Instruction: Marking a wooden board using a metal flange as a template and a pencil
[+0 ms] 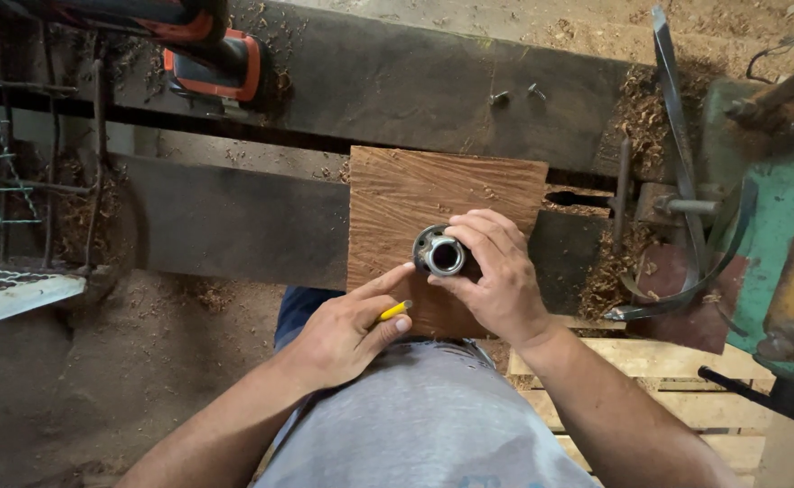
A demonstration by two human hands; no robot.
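One wood block, one metal ring, one yellow pencil, two hands. Right hand curled over the ring, fingers clenched on its rim, pressing it flat on the block. Ring just left of the right fingertips, hollow centre facing up, lying in the block's lower half. Left hand grasping the pencil, forefinger stretched out, its tip touching the ring's lower left edge; pencil tip poking out just below that finger.

Block square-cut, rough-sawn, resting across two dark beams of the desk; a dark slot between the beams, beyond the fingers. Block's left edge bare and well left of the left fingers; top edge far beyond the right fingers; right edge just past the right knuckles. Open wood above and left of the ring.

One orange-and-black power tool far beyond the left fingers. Two small bolts on the far beam, past the right fingers. One bent steel strap and one green machine well right of the right hand. Sawdust over the floor below the left arm; pale slats under the right forearm.
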